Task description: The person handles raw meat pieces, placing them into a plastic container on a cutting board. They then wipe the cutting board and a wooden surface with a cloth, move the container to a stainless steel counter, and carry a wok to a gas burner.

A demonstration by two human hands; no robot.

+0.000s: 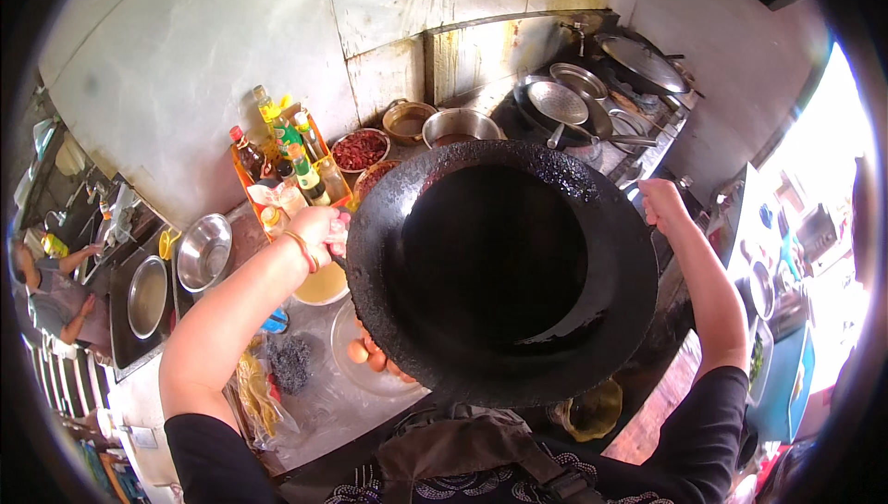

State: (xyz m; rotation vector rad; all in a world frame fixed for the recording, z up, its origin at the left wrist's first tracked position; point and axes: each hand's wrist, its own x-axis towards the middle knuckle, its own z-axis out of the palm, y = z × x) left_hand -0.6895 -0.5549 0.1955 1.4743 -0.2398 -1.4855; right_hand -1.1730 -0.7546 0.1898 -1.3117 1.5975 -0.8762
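Note:
A large black wok (pixel 378 296) is held up in front of my body, hiding much of the counter behind it. Dark liquid (pixel 492 254) fills its middle and shines at the lower edge. My left hand (pixel 325 232), with a bangle at the wrist, grips the wok at its left rim. On the opposite side my right hand (pixel 662 204) is closed around the right rim's handle, which the fingers mostly cover. Brown eggs (pixel 358 351) lie in a clear bowl (pixel 341 324) partly under the wok. Beside my left wrist is a bowl of yellowish liquid (pixel 321 287).
Sauce bottles fill an orange crate (pixel 239 174) by the wall. Bowls of red chillies (pixel 361 150), pots (pixel 461 126) and a skimmer (pixel 557 102) stand along the back. A steel-wool scrubber (pixel 290 364) lies near my left forearm. Another person (pixel 62 296) is at the far-left sink.

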